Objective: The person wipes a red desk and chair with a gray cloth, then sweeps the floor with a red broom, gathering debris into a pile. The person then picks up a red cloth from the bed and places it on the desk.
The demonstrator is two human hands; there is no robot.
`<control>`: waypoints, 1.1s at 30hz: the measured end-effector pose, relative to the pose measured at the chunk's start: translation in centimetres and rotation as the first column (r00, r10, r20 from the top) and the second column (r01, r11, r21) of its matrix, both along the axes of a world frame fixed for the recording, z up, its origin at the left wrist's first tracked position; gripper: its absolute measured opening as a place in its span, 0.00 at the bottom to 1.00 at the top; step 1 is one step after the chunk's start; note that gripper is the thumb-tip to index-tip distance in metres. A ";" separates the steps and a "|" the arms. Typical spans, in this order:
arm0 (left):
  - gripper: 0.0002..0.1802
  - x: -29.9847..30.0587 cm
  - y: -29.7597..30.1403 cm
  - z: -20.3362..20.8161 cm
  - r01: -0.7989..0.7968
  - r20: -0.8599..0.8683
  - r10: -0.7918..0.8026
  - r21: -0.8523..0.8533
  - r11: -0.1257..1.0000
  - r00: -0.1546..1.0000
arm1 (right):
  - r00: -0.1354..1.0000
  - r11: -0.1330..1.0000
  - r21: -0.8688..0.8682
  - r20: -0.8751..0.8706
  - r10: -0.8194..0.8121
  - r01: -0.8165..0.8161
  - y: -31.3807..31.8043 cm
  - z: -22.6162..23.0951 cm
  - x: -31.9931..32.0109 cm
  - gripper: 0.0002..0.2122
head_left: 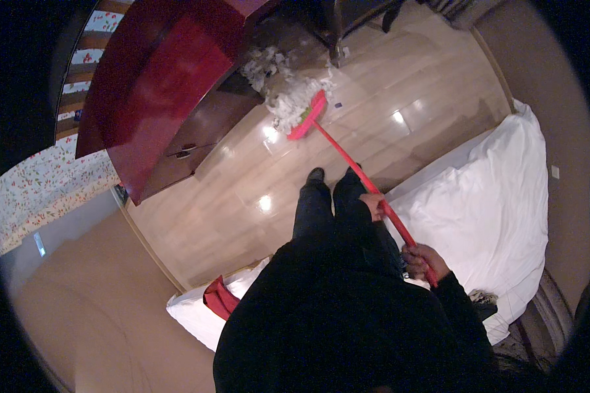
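Both hands, left hand (374, 205) and right hand (423, 260), clamped on long red plastic broom (347, 159); white paper scraps (288, 98) heaped at broom head, uncollected.

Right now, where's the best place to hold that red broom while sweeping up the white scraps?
Grip the red broom on its bare handle, hands spaced apart, as the left hand and right hand do. Come from the upper end near the bed: the handle slants up from the head at the white scraps.

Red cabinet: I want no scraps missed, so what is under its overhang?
White paper scraps lie heaped beside the broom head, spreading beneath the red cabinet; anything deeper is hidden.
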State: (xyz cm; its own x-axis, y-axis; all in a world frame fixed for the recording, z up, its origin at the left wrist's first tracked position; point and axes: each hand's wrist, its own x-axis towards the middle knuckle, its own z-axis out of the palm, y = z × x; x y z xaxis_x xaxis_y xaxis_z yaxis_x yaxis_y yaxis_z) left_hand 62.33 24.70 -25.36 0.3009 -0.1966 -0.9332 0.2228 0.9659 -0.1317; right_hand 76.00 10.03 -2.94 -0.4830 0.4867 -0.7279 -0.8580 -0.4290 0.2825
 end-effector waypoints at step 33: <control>0.17 -1.0 16.5 1.4 -0.151 0.286 0.078 0.242 0.958 0.955 | 0.999 0.943 0.332 0.024 0.025 -0.032 17.5 -11.5 -0.7 0.11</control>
